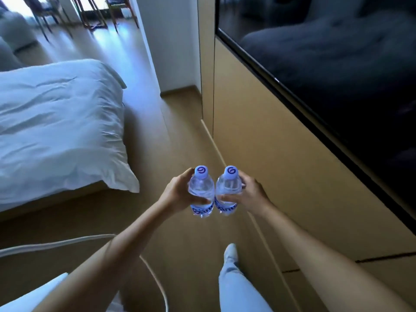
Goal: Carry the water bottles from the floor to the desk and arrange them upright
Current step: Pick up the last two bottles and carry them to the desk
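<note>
Two water bottles held upright in the air above the wooden floor [180,136], sides touching, caps up. Left bottle [201,192] gripped by the left hand [180,194], fingers and thumb curled round its body. Right bottle [228,192] gripped likewise by the right hand [249,195]. White bed [58,122] off to the left, dark screen [337,75] on the tan wall panel [258,136] to the right. One leg in pale trousers [238,287] below.
</note>
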